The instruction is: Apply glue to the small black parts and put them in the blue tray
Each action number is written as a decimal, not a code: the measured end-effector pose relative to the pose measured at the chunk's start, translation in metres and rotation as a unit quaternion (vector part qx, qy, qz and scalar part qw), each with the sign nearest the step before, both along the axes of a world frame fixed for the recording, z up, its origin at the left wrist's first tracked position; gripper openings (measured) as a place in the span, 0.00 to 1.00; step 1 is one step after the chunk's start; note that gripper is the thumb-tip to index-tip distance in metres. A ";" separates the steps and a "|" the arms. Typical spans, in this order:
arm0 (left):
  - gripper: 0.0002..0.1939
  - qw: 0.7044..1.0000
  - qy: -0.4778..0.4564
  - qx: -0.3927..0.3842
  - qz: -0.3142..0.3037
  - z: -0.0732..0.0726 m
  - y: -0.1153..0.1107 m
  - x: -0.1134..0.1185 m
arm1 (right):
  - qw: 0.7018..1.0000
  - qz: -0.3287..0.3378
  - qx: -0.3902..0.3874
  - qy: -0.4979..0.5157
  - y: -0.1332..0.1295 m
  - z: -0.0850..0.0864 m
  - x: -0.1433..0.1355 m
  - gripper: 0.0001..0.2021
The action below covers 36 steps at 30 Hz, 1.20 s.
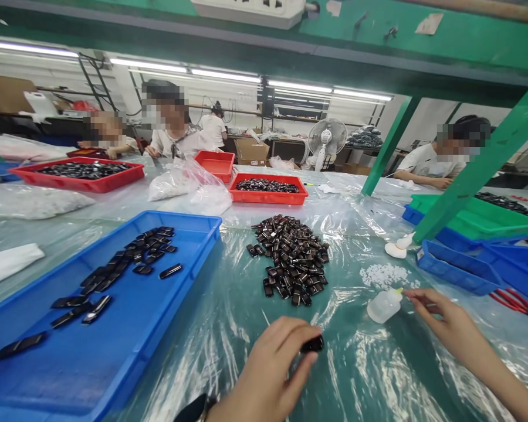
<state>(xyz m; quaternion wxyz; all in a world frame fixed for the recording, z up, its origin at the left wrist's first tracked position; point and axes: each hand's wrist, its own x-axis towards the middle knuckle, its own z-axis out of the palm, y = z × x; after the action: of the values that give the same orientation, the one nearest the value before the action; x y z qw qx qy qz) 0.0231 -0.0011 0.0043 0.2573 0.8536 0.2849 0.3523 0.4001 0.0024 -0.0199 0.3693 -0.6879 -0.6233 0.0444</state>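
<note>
My left hand [275, 363] holds a small glossy black plastic piece [312, 343] between thumb and fingers, low over the plastic-covered table. My right hand [440, 316] has its thumb and fingertips close together beside the yellow tip of a translucent squeeze bottle [383, 307]; what they pinch, if anything, is too small to tell. Behind the bottle lie scattered small white pieces [385, 274]. Ahead of my left hand is a heap of similar black pieces [293, 258]. More black pieces [110, 266] lie in loose rows inside a blue tray [176, 316] at the left.
Red trays [268, 198] of black parts stand farther back, near plastic bags [180, 181]. At the right are blue bins [460, 269], a green tray [479, 220], red-handled pliers [513, 300] and a slanting green post [488, 155]. A green beam runs overhead. Several people sit across the table.
</note>
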 end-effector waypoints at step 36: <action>0.17 0.995 0.087 -0.034 -0.047 0.000 -0.006 0.003 | 0.996 -0.014 -0.027 -0.084 -0.075 -0.017 -0.063 0.16</action>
<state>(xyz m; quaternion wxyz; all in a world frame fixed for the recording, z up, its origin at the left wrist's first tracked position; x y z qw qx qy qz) 0.0259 -0.0070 0.0038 0.2761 0.8843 0.2779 0.2541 0.3371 -0.0727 -0.0368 0.2970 -0.7080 -0.6408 -0.0019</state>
